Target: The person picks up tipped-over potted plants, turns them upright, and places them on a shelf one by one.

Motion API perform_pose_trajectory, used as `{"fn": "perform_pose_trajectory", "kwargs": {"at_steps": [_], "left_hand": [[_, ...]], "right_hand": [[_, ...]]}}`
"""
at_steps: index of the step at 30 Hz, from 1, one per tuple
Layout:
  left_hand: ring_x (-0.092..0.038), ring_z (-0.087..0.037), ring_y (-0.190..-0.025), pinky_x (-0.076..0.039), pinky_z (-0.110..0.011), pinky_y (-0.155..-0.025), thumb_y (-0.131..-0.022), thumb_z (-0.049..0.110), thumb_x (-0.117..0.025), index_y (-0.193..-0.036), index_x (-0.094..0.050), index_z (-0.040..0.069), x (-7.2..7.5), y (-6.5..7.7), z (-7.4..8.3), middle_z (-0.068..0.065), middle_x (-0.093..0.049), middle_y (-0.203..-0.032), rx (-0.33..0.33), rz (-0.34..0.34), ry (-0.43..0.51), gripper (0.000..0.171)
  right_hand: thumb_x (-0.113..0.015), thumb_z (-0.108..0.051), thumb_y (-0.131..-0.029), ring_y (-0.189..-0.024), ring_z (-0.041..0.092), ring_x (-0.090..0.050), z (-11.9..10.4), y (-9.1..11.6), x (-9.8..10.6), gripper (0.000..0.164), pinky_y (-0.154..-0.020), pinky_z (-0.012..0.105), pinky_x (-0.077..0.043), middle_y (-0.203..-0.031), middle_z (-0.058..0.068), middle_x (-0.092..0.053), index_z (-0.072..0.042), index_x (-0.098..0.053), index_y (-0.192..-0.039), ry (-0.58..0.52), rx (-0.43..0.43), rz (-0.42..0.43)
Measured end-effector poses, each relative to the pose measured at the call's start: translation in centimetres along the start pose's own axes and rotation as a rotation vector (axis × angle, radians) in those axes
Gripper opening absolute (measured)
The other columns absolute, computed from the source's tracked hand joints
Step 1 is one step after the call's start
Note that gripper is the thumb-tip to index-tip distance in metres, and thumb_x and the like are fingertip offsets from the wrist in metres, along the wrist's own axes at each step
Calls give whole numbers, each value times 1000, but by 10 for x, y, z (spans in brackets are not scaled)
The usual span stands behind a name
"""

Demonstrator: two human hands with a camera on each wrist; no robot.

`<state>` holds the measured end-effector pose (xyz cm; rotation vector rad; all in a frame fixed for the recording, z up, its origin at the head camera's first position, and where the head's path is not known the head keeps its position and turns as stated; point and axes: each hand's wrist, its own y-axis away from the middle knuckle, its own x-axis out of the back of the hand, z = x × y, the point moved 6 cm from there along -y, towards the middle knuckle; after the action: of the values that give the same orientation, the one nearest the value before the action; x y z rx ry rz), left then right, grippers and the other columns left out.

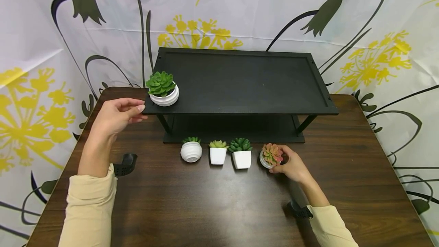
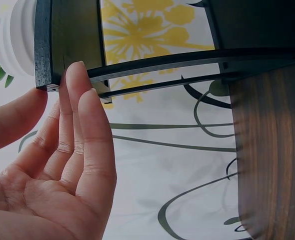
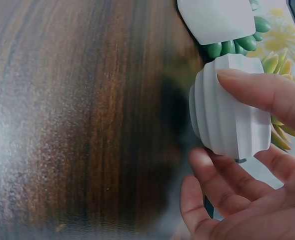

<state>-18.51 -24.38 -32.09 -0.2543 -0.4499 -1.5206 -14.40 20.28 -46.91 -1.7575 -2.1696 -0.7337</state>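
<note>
My left hand [image 1: 118, 115] pinches the left front corner of a black two-tier shelf [image 1: 236, 81], thumb at the top board's edge and fingers beneath it. Just beside that hand, a green succulent in a round white pot [image 1: 164, 99] stands on the top board. With thumb and fingers, my right hand [image 1: 291, 167] grips a potted pink-orange succulent [image 1: 272, 154] in front of the shelf's right side. In the right wrist view its ribbed white pot [image 3: 227, 112] is tilted, with the thumb across one side and fingers on the other.
Left of the right hand, three small succulents stand in a row: a dark green one in a white pot [image 1: 242, 159], a yellow-green one in a square pot [image 1: 218, 156], and a round-potted one [image 1: 191, 152]. A brown wooden table [image 1: 192, 209] lies under everything, before a flower-print cloth [image 1: 260, 7].
</note>
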Motion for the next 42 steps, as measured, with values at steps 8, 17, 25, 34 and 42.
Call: {"fn": "perform_pose_trajectory", "kwargs": {"at_steps": [8, 17, 25, 34, 42], "left_hand": [[-61, 2, -64, -51, -15, -62, -92, 9, -54, -117, -50, -14, 0, 0, 0, 13, -62, -71, -7, -1, -7, 34], [-61, 2, -64, -51, -15, -62, -92, 8, -54, -117, -50, -13, 1, 0, 0, 12, -62, -71, -1, 2, -11, 33], [-61, 2, -64, -51, -15, -62, -92, 8, -54, -117, -51, -13, 1, 0, 1, 12, -62, -72, -6, 5, -18, 33], [-61, 2, -64, -52, -15, -63, -92, 9, -54, -117, -50, -13, 0, 0, 1, 11, -62, -73, -2, 1, -19, 34], [-61, 2, -64, -52, -15, -62, -92, 8, -54, -117, -51, -13, 0, 0, 2, 11, -62, -73, -5, 1, -20, 33]], "right_hand": [[-81, -1, -60, -89, 28, -50, -7, 3, 4, 66, -67, 31, -46, -100, 13, -50, 0, -50, -118, -6, 7, 12], [-83, -4, -61, -88, 26, -54, -24, 8, 11, 67, -68, 30, -48, -104, 15, -53, 0, -49, -119, 21, 11, 10], [-83, -7, -62, -82, 23, -58, -42, 14, 17, 67, -67, 30, -50, -101, 15, -54, 1, -49, -119, 42, 58, -1], [-83, -8, -61, -80, 22, -56, -62, 19, 22, 67, -69, 33, -49, -98, 12, -56, -1, -50, -118, 97, 94, -7], [-83, -6, -61, -81, 23, -56, -77, 21, 29, 66, -70, 34, -49, -98, 12, -55, -1, -50, -118, 114, 116, 13]]}}
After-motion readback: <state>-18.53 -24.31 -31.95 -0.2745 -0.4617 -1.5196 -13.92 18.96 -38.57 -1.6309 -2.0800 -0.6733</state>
